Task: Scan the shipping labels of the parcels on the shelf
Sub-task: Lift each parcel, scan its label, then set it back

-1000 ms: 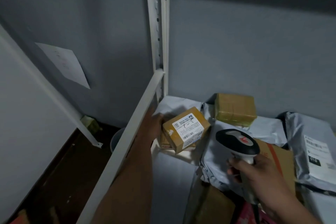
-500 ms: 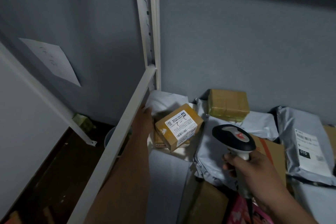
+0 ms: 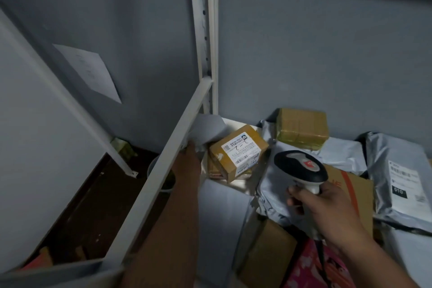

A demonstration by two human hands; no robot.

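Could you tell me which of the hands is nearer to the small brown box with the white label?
Left. The left hand is just beside the small brown box, at its left side; the right hand holds the scanner to its lower right.

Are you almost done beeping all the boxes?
Nothing shows as finished. Right hand grips the black-and-white barcode scanner, aimed towards the small brown cardboard box with a white label. Left hand reaches beside it. The grey plastic mailer bag still waits.
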